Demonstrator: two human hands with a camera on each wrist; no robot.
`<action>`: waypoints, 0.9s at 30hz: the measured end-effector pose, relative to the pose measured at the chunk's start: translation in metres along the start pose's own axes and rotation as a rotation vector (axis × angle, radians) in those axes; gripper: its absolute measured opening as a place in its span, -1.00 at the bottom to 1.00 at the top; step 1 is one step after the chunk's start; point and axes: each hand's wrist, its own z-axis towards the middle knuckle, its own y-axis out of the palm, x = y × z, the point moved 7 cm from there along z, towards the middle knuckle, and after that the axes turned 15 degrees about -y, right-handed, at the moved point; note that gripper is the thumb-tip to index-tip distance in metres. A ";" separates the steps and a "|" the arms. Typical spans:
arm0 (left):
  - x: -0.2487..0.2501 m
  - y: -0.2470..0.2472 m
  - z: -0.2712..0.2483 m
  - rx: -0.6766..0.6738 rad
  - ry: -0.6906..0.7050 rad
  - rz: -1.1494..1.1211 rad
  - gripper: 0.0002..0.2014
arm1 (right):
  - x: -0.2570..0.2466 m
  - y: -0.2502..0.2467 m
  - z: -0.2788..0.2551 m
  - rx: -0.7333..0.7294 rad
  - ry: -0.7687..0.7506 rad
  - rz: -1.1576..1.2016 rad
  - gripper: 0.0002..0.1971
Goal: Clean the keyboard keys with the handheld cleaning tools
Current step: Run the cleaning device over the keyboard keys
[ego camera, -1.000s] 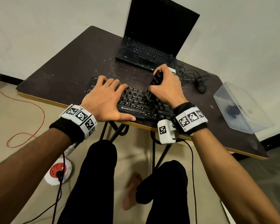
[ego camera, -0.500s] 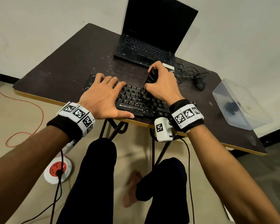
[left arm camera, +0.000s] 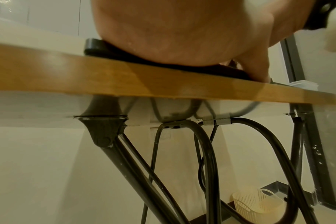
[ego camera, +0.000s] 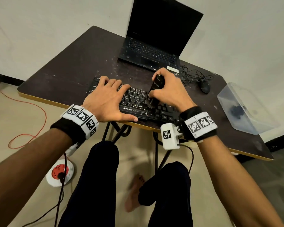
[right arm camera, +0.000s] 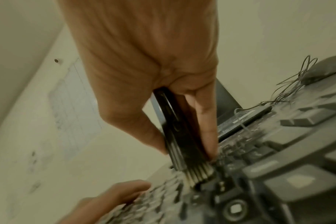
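A black keyboard [ego camera: 134, 102] lies at the near edge of the dark table [ego camera: 72, 69]. My left hand [ego camera: 105, 99] rests flat on its left half, fingers straight, thumb along the front edge. My right hand [ego camera: 169, 90] grips a black cleaning brush [ego camera: 155, 86], held nearly upright, with its bristles [ego camera: 150, 104] down among the middle keys. In the right wrist view the brush [right arm camera: 180, 133] is pinched between thumb and fingers, its bristles [right arm camera: 197, 174] touching the keyboard [right arm camera: 278, 174]. The left wrist view shows only my palm [left arm camera: 173, 37] on the keyboard's edge.
An open black laptop [ego camera: 154, 46] stands behind the keyboard. To the right lie a tangle of cable and a mouse [ego camera: 205, 87], and a clear plastic box [ego camera: 243, 108]. Below the table are metal legs [left arm camera: 125, 159], a white basket [left arm camera: 257, 204] and a floor socket [ego camera: 60, 172].
The brush in my right hand has shifted slightly toward me along the middle keys. My left hand stays pressed on the keyboard's left half.
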 end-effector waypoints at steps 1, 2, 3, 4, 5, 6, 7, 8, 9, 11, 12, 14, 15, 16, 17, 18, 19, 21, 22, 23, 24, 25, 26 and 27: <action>0.000 -0.001 0.001 0.005 0.003 0.000 0.36 | 0.002 -0.004 0.002 0.062 0.027 0.008 -0.58; 0.000 -0.002 0.001 0.005 0.000 -0.002 0.36 | 0.003 -0.007 0.003 0.124 0.055 0.021 -0.58; -0.001 -0.003 0.001 0.005 -0.002 -0.005 0.36 | 0.005 -0.009 0.003 0.160 0.071 0.023 -0.58; -0.003 -0.003 0.002 0.008 -0.006 -0.005 0.37 | 0.005 -0.008 0.004 0.156 0.065 0.009 -0.58; -0.004 -0.002 0.002 0.007 -0.009 -0.001 0.37 | 0.004 -0.005 0.002 0.111 0.047 -0.008 -0.58; -0.003 -0.001 0.000 0.000 -0.012 0.003 0.37 | 0.005 -0.002 -0.001 0.057 0.021 -0.018 -0.59; -0.002 -0.001 0.000 0.001 -0.010 0.009 0.37 | 0.004 -0.001 -0.007 0.009 0.000 -0.011 -0.59; -0.001 -0.001 0.000 0.005 -0.008 0.016 0.37 | 0.002 0.001 -0.011 -0.019 -0.013 -0.003 -0.59; -0.001 -0.001 0.000 0.005 -0.006 0.020 0.37 | 0.002 0.001 -0.012 -0.016 -0.013 0.009 -0.59; 0.000 -0.001 -0.001 -0.013 -0.001 0.016 0.38 | 0.003 -0.001 -0.004 0.078 0.027 0.006 -0.60; 0.000 -0.002 -0.001 -0.015 -0.003 0.014 0.39 | 0.001 -0.004 0.001 0.132 0.043 0.011 -0.58; -0.002 -0.003 0.003 -0.004 -0.007 0.012 0.38 | 0.001 -0.006 0.008 0.173 0.054 0.015 -0.57; -0.002 -0.003 0.003 -0.005 -0.009 0.008 0.37 | 0.001 -0.004 0.007 0.141 0.044 0.001 -0.57; -0.002 -0.003 0.003 -0.007 -0.011 0.006 0.37 | 0.001 -0.002 0.004 0.094 0.025 -0.016 -0.58; -0.001 -0.002 0.003 -0.003 -0.010 0.010 0.37 | 0.001 0.000 0.000 0.046 -0.002 -0.025 -0.59; 0.000 -0.001 0.002 0.001 -0.010 0.017 0.37 | 0.000 0.002 -0.005 -0.001 -0.023 -0.021 -0.59; 0.001 0.000 0.001 0.001 -0.007 0.020 0.37 | 0.000 0.005 -0.007 -0.020 -0.032 -0.010 -0.59; 0.002 0.000 0.000 -0.005 0.000 0.010 0.36 | 0.004 0.001 -0.002 0.057 -0.012 -0.006 -0.59; 0.001 -0.001 0.000 -0.005 -0.003 0.004 0.36 | 0.004 -0.003 0.003 0.108 0.008 -0.009 -0.58; 0.000 -0.002 0.001 -0.002 -0.005 0.002 0.36 | 0.006 -0.005 0.007 0.149 0.023 -0.005 -0.58; -0.002 -0.002 0.002 -0.003 -0.008 0.007 0.37 | 0.007 -0.007 0.011 0.161 0.031 0.005 -0.58; -0.002 -0.002 0.002 -0.009 -0.011 0.012 0.38 | 0.009 -0.007 0.012 0.143 0.024 0.008 -0.58; -0.002 -0.002 0.002 -0.014 -0.012 0.015 0.38 | 0.009 -0.005 0.008 0.106 0.009 0.004 -0.58; -0.001 -0.001 0.002 -0.012 -0.008 0.017 0.39 | 0.007 -0.003 0.001 0.063 -0.016 -0.010 -0.57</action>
